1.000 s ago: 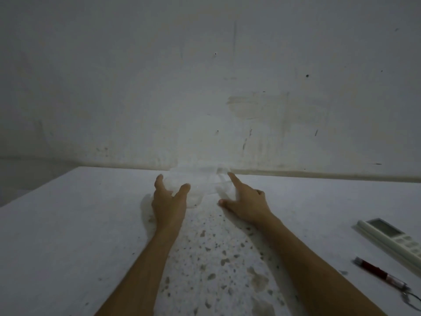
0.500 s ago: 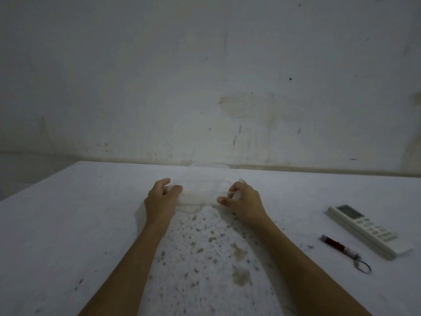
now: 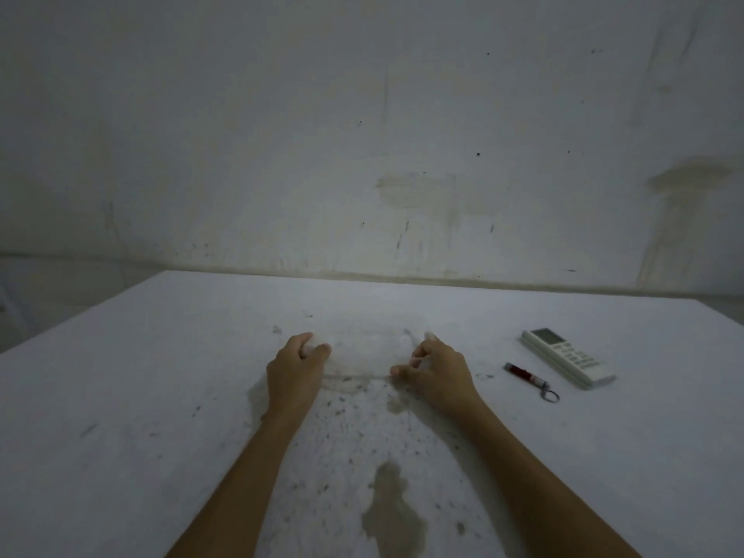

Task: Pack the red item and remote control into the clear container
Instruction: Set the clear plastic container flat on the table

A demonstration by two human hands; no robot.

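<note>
Clear container faint and blurred in the head view, near the middle of the white surface, gripped from both sides. Outline hard to trace; near edge shows as a thin curved line between the two hands. Contents cannot be made out through the blur; nothing coloured visible inside.

Left hand curled on the container's left side, thumb and fingers bent over the rim, grasping it. Right hand curled on the right side, thumb and forefinger pinched at the near-right edge, grasping it as well. Both forearms bare, reaching in from the bottom of the view.

Red item lying flat on the surface to the right of the right hand, apart from it: slim, dark cap at the far end, silver tip and a small metal ring at the near end. Remote control just beyond and right of the red item, white, lying face up at an angle, small screen at the far end, rows of buttons below. Neither one inside the container.

Surface speckled with dark flecks, with a large brownish stain between the forearms. Stained, scuffed wall behind.
</note>
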